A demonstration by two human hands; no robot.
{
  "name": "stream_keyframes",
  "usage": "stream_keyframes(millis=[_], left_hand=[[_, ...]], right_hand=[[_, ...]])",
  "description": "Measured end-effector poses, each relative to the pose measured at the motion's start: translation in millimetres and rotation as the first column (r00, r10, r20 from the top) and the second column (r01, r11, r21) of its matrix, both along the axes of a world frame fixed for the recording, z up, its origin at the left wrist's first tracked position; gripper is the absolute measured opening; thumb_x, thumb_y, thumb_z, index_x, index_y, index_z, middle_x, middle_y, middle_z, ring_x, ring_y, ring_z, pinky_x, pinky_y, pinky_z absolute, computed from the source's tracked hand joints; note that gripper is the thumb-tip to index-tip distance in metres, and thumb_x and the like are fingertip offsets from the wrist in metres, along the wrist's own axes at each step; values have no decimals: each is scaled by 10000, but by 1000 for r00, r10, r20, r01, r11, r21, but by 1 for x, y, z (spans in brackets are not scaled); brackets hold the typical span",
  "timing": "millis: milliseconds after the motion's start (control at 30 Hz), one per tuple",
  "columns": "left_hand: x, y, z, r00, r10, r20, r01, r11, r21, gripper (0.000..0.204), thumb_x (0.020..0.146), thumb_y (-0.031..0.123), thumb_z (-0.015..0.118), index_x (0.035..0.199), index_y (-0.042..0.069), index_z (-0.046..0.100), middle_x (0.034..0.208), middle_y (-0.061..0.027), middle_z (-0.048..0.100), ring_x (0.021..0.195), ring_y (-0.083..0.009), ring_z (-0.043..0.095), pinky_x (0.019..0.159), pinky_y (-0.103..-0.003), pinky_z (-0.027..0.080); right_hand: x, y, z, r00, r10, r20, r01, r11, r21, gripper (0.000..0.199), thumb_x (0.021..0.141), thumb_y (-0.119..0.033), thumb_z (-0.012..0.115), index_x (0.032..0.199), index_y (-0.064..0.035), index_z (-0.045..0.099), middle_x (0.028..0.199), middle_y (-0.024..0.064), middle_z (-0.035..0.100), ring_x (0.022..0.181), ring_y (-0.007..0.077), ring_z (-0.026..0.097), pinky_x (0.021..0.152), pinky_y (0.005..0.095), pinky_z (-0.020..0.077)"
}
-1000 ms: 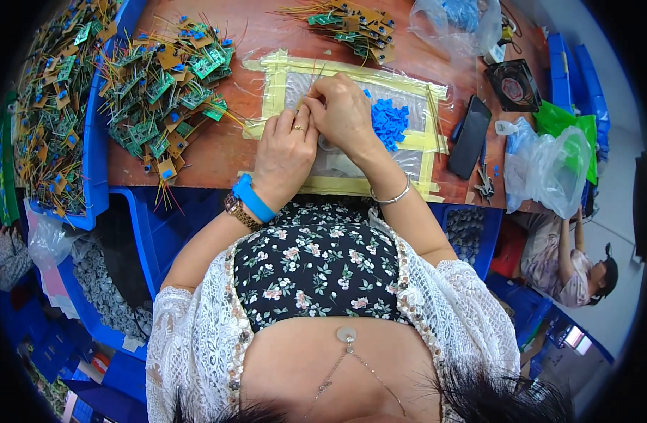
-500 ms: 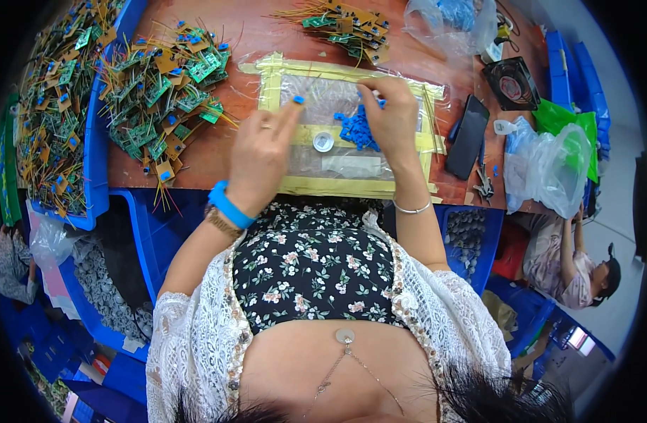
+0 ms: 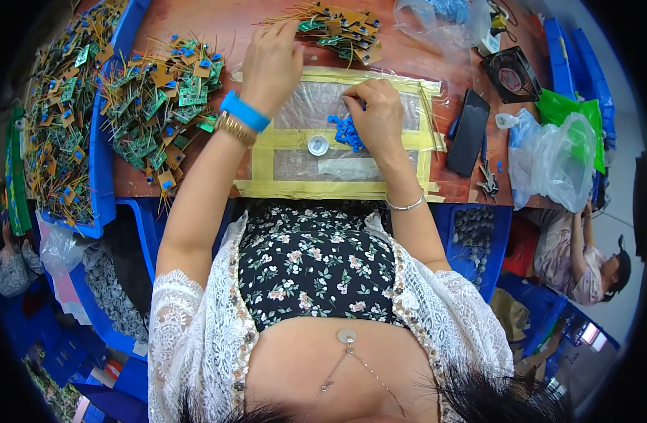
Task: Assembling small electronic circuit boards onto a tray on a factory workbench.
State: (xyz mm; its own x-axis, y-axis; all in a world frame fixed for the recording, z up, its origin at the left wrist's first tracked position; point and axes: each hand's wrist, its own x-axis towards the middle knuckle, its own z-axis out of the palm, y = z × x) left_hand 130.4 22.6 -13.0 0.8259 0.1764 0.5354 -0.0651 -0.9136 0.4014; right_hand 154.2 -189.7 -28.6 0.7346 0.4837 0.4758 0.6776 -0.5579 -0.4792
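Note:
My left hand (image 3: 272,67) reaches to the far side of the table, its fingers stretched over the wire ends of a small pile of circuit boards (image 3: 341,32). Its thumb stands apart from the fingers, and I see nothing held there. My right hand (image 3: 380,116) is curled over the taped mat, thumb and forefinger bent together; what is between them, if anything, is hidden. Right beside and below it lies a heap of small blue plastic parts (image 3: 346,132). A small round white-rimmed cap (image 3: 318,145) sits on the yellow-taped clear mat (image 3: 295,189).
A larger heap of wired boards (image 3: 154,99) lies at the left, beside a blue bin (image 3: 103,162) full of more. On the right are a phone (image 3: 468,134), keys (image 3: 487,180), a black fan (image 3: 511,75) and plastic bags (image 3: 559,162). Another person (image 3: 581,254) is at the far right.
My left hand has moved away from the mat to the far board pile; the blue part it held is no longer visible there. My right hand has shifted slightly left and nearer, its fingers curling.

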Motion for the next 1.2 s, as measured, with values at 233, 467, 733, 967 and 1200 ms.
stream_keyframes(millis=[233,467,733,967,1200], left_hand=[[45,12,-9,997,-57,-60,58,998,7,271,874,61,635,1132,37,714,1010,-159,728,938,-362,680,833,-442,546],[-27,6,42,967,10,255,91,920,-380,218,884,14,549,1000,17,734,900,-162,708,819,-325,687,769,-418,544],[-67,21,65,722,-481,-497,353,874,-334,194,800,-45,483,900,-41,650,892,-165,659,869,-338,628,801,-417,509],[-58,-11,17,942,-330,-64,334,941,51,412,763,-63,612,1154,42,687,1255,-131,641,1132,-340,593,958,-446,496],[-118,-36,3,978,-156,-136,172,978,115,390,807,43,678,1188,-35,652,1260,-148,639,1160,-321,589,979,-428,484]], right_hand=[[-4,-3,3,1000,7,-27,-7,1000,-7,102,734,-84,798,827,-70,758,799,71,678,824,282,624,755,399,491],[0,-17,9,979,44,-202,-33,998,56,216,730,-51,806,944,-52,774,860,108,716,856,295,658,764,400,524],[0,-6,4,998,58,-2,-58,997,-45,135,722,-108,823,822,-53,751,789,76,680,800,292,629,748,415,478],[-3,0,4,998,54,38,-52,997,-61,124,730,-131,819,767,-68,719,769,57,656,802,280,615,746,414,450],[-1,4,5,997,74,11,-73,997,-23,114,743,-121,804,777,-54,718,781,72,660,806,294,617,742,415,485]])
